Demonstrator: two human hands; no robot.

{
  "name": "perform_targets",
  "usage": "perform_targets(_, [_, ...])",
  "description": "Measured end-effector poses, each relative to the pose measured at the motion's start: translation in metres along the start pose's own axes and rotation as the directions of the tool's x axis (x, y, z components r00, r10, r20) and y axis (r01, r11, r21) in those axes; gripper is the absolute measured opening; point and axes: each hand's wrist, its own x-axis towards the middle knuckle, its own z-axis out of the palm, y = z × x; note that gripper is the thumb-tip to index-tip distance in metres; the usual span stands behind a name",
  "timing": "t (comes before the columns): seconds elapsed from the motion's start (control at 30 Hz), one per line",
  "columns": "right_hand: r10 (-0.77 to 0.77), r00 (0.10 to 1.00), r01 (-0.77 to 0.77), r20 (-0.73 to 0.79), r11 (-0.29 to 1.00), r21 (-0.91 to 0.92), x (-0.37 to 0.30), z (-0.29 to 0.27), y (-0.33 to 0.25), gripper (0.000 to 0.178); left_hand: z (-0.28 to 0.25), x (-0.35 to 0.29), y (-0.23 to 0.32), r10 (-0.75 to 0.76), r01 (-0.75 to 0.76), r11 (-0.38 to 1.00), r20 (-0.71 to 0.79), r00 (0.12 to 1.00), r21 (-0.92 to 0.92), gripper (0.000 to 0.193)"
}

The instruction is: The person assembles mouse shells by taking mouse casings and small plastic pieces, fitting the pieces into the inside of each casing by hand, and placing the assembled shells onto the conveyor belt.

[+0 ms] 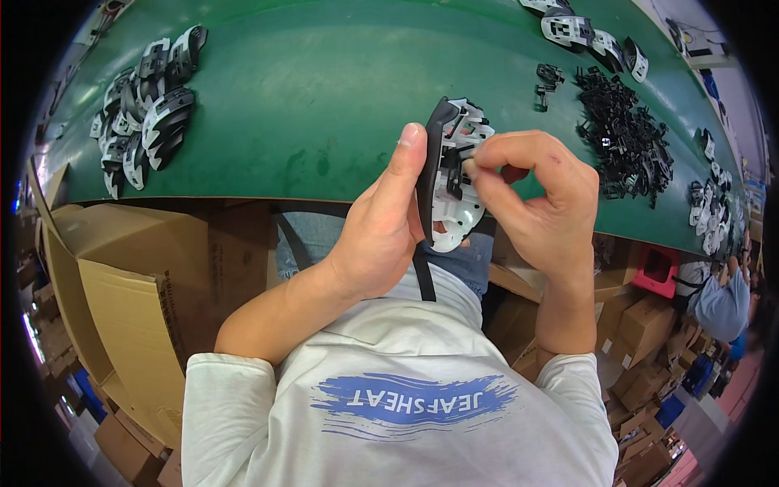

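My left hand grips a black-and-white plastic shell, held on edge above the near rim of the green table, thumb along its black outer side. My right hand pinches a small black part against the shell's white ribbed inside near the top; the part is mostly hidden by my fingertips. A heap of small black plastic parts lies on the table to the right of my hands.
A pile of finished black-and-white shells lies at the table's left. More shells sit at the far right, others along the right rim. Cardboard boxes stand below left and right. Another person sits far right.
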Motion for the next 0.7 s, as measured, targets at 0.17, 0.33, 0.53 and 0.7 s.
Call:
perform_targets(0.17, [-0.229,0.973,0.23,0.026,0.952,-0.2,0.005,-0.002,0.003,0.025,0.006,-0.003,0.006,0.0,0.009,0.988,-0.058,0.998,0.153,0.064])
perform_targets(0.33, [-0.314,0.948,0.318,0.05,0.929,-0.189,-0.001,-0.002,0.005,0.027,0.001,-0.005,0.007,-0.047,0.046,0.997,0.003,0.999,0.055,0.066])
perform_targets(0.53, [-0.3,0.954,0.294,0.012,0.926,-0.237,-0.005,-0.001,0.002,0.025,0.006,-0.004,0.008,-0.035,0.038,0.965,-0.013,0.999,0.258,0.066])
perform_targets(0.7, [-0.202,0.976,0.216,0.079,0.934,-0.283,-0.009,-0.001,-0.003,0.02,-0.001,-0.002,0.002,-0.042,0.052,0.935,-0.037,0.998,0.351,0.066])
